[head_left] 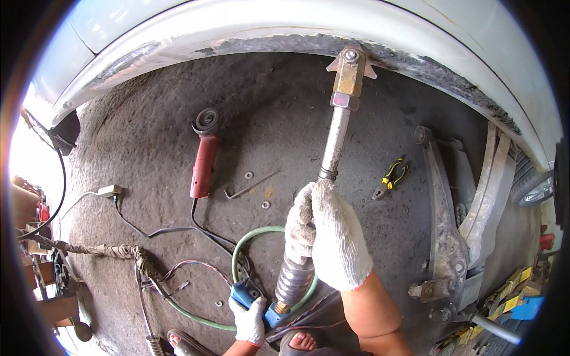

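Note:
A slide-hammer dent puller (335, 139) runs from near my feet up to the car's white sill panel (249, 44). Its head, a brass-coloured block with a bolt and a pronged plate, meets the scraped lower edge of the panel; whether it is fixed there I cannot tell. My right hand (332, 231), in a white knitted glove, is closed around the puller, between the bare rod and the ribbed sliding weight (294, 277). Lower down, my gloved left hand (249, 321) grips the blue handle (241, 293) at the puller's rear end. A green hose (252, 232) loops behind it.
On the concrete floor lie a red angle grinder (205, 166), a hex key (252, 185), washers and yellow-black pliers (392, 177). Cables and a wrapped hose (107, 250) cross the left. A metal clamp frame (442, 225) lies at right, beyond it a wheel (534, 187).

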The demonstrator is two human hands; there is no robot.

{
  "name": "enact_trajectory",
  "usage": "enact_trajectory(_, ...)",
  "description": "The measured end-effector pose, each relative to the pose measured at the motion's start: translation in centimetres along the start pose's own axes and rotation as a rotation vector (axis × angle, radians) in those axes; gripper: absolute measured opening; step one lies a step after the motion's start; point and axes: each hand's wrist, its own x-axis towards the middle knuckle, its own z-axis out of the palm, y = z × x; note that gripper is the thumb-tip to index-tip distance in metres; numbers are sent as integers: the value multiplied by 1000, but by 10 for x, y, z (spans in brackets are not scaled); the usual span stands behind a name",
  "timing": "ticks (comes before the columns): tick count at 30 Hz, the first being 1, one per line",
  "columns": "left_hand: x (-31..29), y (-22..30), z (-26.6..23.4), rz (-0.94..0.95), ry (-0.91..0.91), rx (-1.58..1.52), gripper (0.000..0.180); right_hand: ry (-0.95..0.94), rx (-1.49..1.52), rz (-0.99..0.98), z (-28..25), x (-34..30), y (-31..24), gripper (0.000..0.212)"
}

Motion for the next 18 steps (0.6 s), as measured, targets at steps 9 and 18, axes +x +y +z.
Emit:
enact_trajectory(9, 5, -9, 3, 5, -25, 32, 53, 33, -705, -185, 11, 8, -16, 25)
enact_trajectory(18, -1, 7, 10, -83, -55, -230, 46, -46, -423, 38, 31, 30, -48, 20)
